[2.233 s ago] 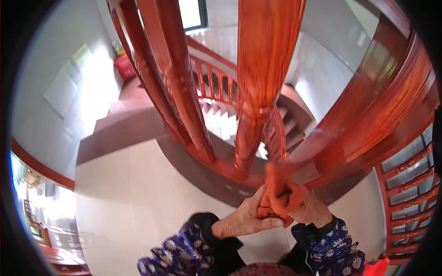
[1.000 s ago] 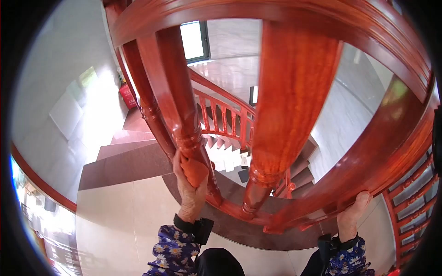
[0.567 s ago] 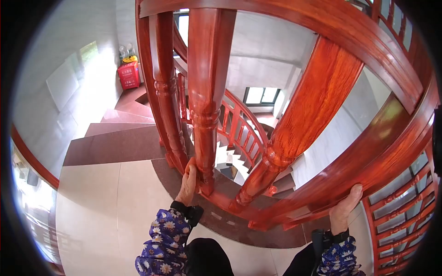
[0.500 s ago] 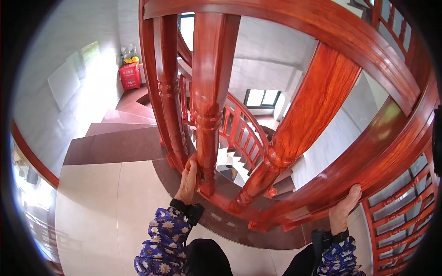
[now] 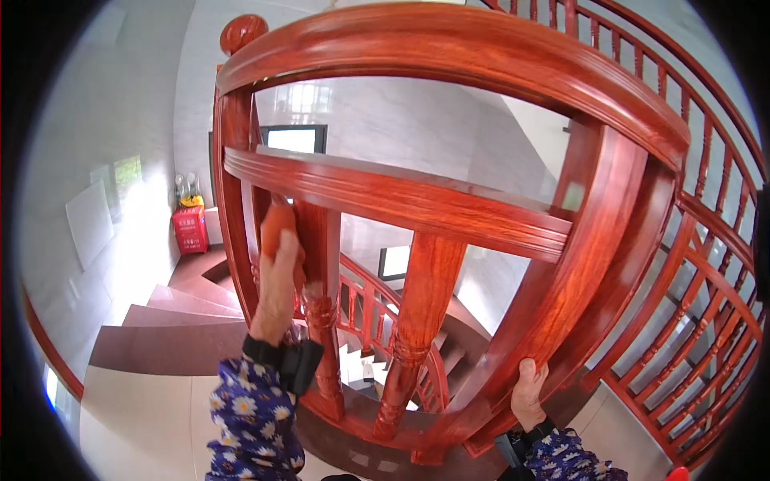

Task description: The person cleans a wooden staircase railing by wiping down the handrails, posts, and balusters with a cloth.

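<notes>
My left hand (image 5: 277, 293) is raised at the left part of a glossy red-brown wooden railing, just under its middle rail (image 5: 401, 200). Its fingers are closed around an orange-brown piece that looks like a cloth (image 5: 277, 227), pressed against or close beside a baluster (image 5: 323, 321). The far fingers are hidden. Lower right, my right hand (image 5: 528, 394) grips the thick post (image 5: 573, 280) near its bottom, thumb on the near side and other fingers partly out of sight. A second turned baluster (image 5: 409, 337) stands between the hands.
Stairs (image 5: 172, 321) descend at the left beside a pale wall. A red box (image 5: 191, 230) with a yellow item on top stands in the corner. Beyond the railing the stairwell drops to lower white steps (image 5: 357, 365). Another red railing (image 5: 682, 345) runs along the right.
My left hand has gone up from the baluster's foot to just below the middle rail. My view has tilted up, showing more of the top rail. My right hand stays low on the post.
</notes>
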Available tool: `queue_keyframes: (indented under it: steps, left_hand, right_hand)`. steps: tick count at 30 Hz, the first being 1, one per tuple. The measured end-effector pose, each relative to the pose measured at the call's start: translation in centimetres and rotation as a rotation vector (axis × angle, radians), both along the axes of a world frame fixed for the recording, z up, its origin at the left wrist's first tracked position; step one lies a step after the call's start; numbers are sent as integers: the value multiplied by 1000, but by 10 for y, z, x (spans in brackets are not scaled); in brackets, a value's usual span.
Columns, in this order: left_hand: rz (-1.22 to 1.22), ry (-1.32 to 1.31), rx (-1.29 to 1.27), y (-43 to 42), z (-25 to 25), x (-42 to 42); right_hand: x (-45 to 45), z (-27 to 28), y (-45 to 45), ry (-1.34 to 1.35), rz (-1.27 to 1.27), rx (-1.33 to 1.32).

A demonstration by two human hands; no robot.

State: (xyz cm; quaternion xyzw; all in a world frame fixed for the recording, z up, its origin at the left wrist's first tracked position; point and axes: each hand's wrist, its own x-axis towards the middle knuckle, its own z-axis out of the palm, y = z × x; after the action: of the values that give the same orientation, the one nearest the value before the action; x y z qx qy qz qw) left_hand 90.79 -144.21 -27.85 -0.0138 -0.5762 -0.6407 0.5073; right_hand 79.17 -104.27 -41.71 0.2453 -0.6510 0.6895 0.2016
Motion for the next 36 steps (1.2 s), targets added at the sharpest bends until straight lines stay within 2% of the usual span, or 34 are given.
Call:
queue_keyframes:
  steps: [1,3,4,7,9,10,11,13,15,17,19,22,25,28,33,36]
  left_hand:
    - [101,-54,-17,2,-16,-2]
    - [121,-10,-60,1,-66,-8]
    - [71,-71,0,12,-84,3]
    - [-55,-355,143,16,-155,17]
    - [-46,-335,101,13,-196,13]
    - [-25,-327,74,13,-200,12]
    - [-28,-317,64,23,-180,19]
    - [-136,-415,271,42,-146,37]
    - [-108,-372,181,44,-123,33]
    - [-80,-56,67,60,-80,35]
    - [0,-53,3,49,-63,28]
    - [208,54,-376,80,1,44]
    - [763,-227,-846,77,-3,22]
    - [872,-328,-946,76,-23,23]
    - [801,-343,-918,72,-81,20]
    - [709,-553,-914,80,-123,32]
  right_hand:
    - [-1,-3,0,4,-3,-10]
    - [-8,-10,-1,-29,-18,-45]
    - [15,13,-13,-64,-36,-48]
    - [11,15,-12,23,10,-20]
    - [12,20,-15,68,44,-63]
    - [14,23,-14,90,34,-38]
    - [15,25,-14,113,26,-13]
    - [14,26,-15,128,37,-34]
    - [16,29,-16,147,52,-58]
    - [22,32,-16,71,65,-52]
    - [27,38,-17,111,72,-69]
    - [33,44,-18,100,95,-108]
    - [35,44,-16,10,81,-71]
    - [32,45,-18,36,100,-105]
    - [30,41,-17,44,117,-109]
    - [33,46,-16,63,142,-113]
